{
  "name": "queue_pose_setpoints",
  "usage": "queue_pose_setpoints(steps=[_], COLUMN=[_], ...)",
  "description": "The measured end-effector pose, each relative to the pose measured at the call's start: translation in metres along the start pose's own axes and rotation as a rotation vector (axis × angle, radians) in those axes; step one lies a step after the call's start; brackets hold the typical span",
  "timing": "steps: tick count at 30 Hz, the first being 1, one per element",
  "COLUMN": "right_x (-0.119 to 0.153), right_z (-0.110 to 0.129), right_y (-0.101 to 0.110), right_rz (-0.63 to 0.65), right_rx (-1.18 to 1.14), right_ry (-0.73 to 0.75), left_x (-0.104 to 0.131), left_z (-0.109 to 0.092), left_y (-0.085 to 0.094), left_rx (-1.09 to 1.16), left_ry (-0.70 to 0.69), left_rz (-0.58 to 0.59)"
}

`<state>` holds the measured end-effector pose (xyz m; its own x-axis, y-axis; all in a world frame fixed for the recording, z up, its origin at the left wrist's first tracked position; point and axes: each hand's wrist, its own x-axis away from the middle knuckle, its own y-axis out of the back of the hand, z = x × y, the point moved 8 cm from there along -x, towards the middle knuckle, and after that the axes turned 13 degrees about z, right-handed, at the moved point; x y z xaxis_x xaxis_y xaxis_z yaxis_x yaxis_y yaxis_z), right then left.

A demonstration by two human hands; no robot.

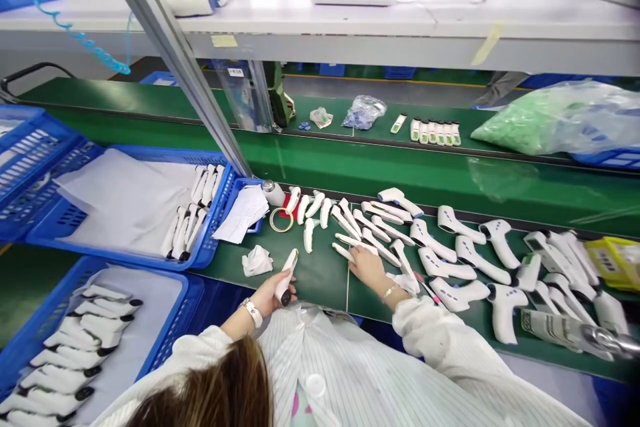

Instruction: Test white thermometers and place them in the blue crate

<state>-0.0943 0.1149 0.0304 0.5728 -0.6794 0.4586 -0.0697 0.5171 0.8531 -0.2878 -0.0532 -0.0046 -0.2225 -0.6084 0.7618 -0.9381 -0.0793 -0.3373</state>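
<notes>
My left hand [274,292] is closed around a white handheld thermometer [287,275] with a black end cap, tilted upward above the bench front. My right hand [369,268] reaches onto the green bench among loose white casing halves. Its fingers are bent onto a slim white casing half [343,251], whose end meets the fingertips; another casing half [356,243] lies just beyond them. White gun-shaped housings [447,265] with blue buttons lie to the right of this hand. Near my left hand are a crumpled white tissue [257,261] and a tape roll [281,220].
Blue crates at left hold rows of finished-looking white devices [75,340] and paper sheets [125,197]. A metal-capped bottle [273,193] stands behind the tape. Small display parts [435,132] and a bag of green parts [530,121] sit on the raised ledge. A yellow bin [615,260] is far right.
</notes>
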Motion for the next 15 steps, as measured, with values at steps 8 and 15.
queue_pose_setpoints(steps=[8, 15], right_x=[0.010, -0.003], right_z=[0.089, 0.073], right_y=[-0.015, -0.056], right_rz=[0.045, 0.206], right_rx=[0.057, 0.128], right_ry=[0.209, 0.153], left_x=[-0.021, -0.035], left_z=[0.020, 0.035], left_y=[-0.023, -0.016], left_rx=[0.365, 0.437], left_ry=[0.099, 0.084], left_rz=[0.027, -0.072])
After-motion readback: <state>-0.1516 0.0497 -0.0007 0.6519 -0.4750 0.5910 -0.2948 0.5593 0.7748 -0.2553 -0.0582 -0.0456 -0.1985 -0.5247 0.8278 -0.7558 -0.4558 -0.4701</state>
